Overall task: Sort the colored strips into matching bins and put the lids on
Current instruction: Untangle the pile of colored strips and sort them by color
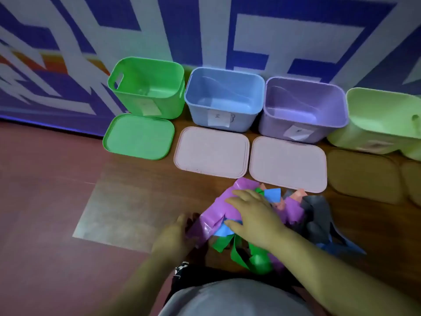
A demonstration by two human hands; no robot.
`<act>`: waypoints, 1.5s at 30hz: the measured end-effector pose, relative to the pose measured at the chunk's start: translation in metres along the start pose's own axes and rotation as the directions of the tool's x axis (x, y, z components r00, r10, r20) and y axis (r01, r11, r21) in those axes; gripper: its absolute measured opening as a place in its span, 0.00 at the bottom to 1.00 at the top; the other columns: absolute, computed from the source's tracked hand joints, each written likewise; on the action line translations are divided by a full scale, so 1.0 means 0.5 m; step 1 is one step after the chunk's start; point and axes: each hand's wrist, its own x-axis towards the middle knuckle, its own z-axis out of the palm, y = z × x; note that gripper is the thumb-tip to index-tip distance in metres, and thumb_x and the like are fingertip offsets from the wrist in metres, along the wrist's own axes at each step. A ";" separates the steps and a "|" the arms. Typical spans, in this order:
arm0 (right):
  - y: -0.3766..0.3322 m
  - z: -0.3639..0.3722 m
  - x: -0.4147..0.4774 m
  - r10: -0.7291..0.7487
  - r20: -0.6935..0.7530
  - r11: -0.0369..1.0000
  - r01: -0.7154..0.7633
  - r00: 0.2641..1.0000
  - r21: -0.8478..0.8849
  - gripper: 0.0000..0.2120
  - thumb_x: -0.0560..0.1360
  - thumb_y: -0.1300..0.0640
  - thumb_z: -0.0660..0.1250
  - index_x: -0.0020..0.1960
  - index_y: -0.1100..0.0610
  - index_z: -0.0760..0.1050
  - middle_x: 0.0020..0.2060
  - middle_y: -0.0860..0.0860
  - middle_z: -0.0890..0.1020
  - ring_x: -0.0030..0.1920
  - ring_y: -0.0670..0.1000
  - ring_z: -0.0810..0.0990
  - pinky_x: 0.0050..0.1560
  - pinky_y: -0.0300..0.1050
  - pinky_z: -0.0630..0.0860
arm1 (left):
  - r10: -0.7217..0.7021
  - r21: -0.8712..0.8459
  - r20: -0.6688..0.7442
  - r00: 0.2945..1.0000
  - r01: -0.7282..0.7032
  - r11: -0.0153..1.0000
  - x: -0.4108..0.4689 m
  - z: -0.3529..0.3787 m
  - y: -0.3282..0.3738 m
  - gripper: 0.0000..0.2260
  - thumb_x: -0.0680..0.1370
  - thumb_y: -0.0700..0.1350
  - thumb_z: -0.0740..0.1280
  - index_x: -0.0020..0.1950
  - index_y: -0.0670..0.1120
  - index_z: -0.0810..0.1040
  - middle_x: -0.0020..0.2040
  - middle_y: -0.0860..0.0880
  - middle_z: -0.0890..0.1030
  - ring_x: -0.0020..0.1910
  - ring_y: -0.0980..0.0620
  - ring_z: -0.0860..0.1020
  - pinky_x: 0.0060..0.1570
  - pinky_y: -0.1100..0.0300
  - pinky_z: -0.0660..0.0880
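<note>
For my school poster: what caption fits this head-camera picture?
Left grip holds a purple strip; the green bin, blue bin and purple bin stand open, lids lying in front.

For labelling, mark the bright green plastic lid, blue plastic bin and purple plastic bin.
bright green plastic lid [139, 136], head view, flat top.
blue plastic bin [199, 116], head view, front wall.
purple plastic bin [275, 125], head view, front wall.

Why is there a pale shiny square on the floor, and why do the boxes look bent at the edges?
Head view: the pale patch looks like light reflected off the glossy floor; the wide-angle lens bows the wall pattern and stretches the light green bin at the right edge; the whole frame is soft, so the label on the blue bin is unreadable.
</note>
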 end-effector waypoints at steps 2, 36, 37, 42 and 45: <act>-0.016 0.024 0.016 -0.094 -0.028 0.993 0.092 0.995 -0.078 0.25 0.68 0.42 0.73 0.62 0.49 0.78 0.64 0.52 0.79 0.65 0.58 0.76 0.67 0.53 0.70 | -0.014 -0.040 -0.001 1.000 0.014 0.999 -0.002 0.003 -0.018 0.26 0.66 0.53 0.70 0.64 0.57 0.71 0.50 0.55 0.83 0.49 0.48 0.82 0.45 0.53 0.78; -0.146 -0.007 0.055 0.181 -0.138 0.670 -0.019 0.974 0.742 0.20 0.73 0.64 0.72 0.51 0.39 0.78 0.42 0.43 0.85 0.44 0.44 0.84 0.50 0.40 0.80 | 0.012 -0.930 -0.131 0.991 -0.127 0.345 -0.024 -0.291 0.071 0.12 0.74 0.27 0.68 0.43 0.44 0.82 0.41 0.45 0.84 0.41 0.49 0.81 0.43 0.58 0.80; -0.150 -0.019 0.054 0.177 -0.124 0.649 -0.021 0.976 0.761 0.19 0.73 0.65 0.72 0.51 0.40 0.79 0.42 0.43 0.85 0.44 0.44 0.84 0.50 0.39 0.80 | 0.003 -0.937 -0.127 0.992 -0.121 0.327 -0.025 -0.297 0.067 0.12 0.75 0.27 0.67 0.43 0.44 0.82 0.40 0.45 0.84 0.39 0.50 0.81 0.41 0.58 0.80; -0.192 -0.069 0.061 0.136 -0.122 0.617 0.012 0.983 0.787 0.14 0.73 0.65 0.73 0.50 0.47 0.80 0.42 0.47 0.86 0.42 0.46 0.84 0.47 0.35 0.80 | -0.099 -0.948 -0.153 0.983 -0.117 0.296 -0.025 -0.338 0.035 0.09 0.76 0.27 0.66 0.47 0.40 0.78 0.41 0.44 0.82 0.38 0.51 0.80 0.37 0.60 0.80; -0.229 -0.068 0.089 0.090 -0.135 0.688 0.037 0.987 0.725 0.13 0.74 0.63 0.73 0.48 0.44 0.80 0.42 0.45 0.86 0.42 0.45 0.84 0.46 0.36 0.80 | -0.131 -0.926 -0.194 0.972 -0.138 0.350 -0.021 -0.365 -0.010 0.09 0.76 0.28 0.67 0.46 0.41 0.79 0.40 0.46 0.83 0.37 0.53 0.81 0.35 0.61 0.80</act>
